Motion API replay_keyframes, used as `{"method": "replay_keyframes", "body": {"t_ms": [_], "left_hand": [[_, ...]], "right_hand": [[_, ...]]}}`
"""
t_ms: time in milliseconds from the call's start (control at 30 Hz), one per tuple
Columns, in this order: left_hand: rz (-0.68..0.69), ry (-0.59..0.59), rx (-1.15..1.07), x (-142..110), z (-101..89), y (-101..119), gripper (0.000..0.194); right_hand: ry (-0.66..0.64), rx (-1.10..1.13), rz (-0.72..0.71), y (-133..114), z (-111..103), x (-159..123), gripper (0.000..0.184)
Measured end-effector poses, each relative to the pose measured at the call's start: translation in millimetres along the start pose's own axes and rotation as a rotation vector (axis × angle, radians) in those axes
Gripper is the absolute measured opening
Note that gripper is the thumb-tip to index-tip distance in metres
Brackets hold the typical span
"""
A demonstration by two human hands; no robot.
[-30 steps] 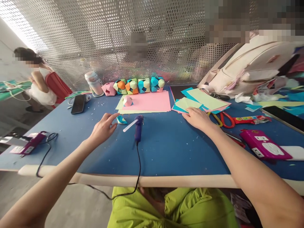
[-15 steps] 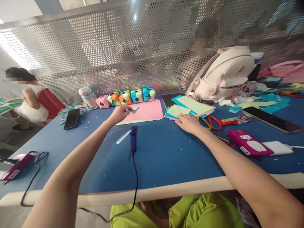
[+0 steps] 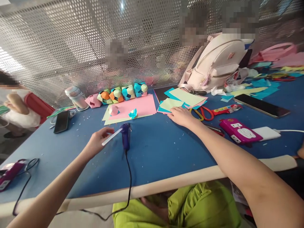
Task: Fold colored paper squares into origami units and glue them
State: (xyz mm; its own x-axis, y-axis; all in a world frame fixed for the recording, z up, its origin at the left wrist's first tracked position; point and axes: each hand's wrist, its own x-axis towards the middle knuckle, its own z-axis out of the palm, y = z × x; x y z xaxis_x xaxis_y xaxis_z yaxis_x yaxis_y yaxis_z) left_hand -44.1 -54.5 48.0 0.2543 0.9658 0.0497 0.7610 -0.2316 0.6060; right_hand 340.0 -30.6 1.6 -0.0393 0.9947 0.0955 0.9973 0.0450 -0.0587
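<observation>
Seemingly done with five folded-paper balls (image 3: 116, 94) lined up on the table (image 3: 154, 147), but not with the small blue folded piece (image 3: 133, 113) loose on pink paper (image 3: 146, 106), with left fingers (image 3: 108, 130) open near the glue gun (image 3: 125, 137) and right fingers (image 3: 175, 110) spread on cut sheets (image 3: 190, 96).

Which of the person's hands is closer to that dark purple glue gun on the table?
The left. The left hand is just left of the glue gun, by its glue stick; the right hand rests farther right, on the paper sheets.
</observation>
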Motion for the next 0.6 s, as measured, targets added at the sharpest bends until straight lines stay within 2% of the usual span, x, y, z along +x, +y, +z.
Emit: {"method": "replay_keyframes", "body": {"t_ms": [67,133,233,333,467,600], "left_hand": [[-0.045,-0.087,-0.127,-18.3,15.3,13.2,0.045],[-0.063,-0.027,-0.088,-26.0,30.1,25.6,0.049],[-0.031,0.069,0.069,-21.8,44.5,34.4,0.039],[-0.037,0.103,0.087,-11.5,49.8,32.4,0.034],[-0.095,0.074,0.076,-4.5,52.3,31.8,0.035],[-0.091,0.038,0.083,-7.7,48.1,35.9,0.030]], "right_hand": [[-0.006,-0.002,0.001,0.2,0.5,0.2,0.033],[-0.011,-0.006,0.002,0.8,1.4,0.7,0.034],[-0.012,-0.012,0.004,1.6,2.6,1.3,0.034],[-0.006,-0.013,0.000,1.5,3.3,1.9,0.034],[0.004,-0.006,-0.006,1.4,4.3,2.7,0.034],[0.007,-0.002,-0.005,1.4,4.5,1.8,0.034]]}}
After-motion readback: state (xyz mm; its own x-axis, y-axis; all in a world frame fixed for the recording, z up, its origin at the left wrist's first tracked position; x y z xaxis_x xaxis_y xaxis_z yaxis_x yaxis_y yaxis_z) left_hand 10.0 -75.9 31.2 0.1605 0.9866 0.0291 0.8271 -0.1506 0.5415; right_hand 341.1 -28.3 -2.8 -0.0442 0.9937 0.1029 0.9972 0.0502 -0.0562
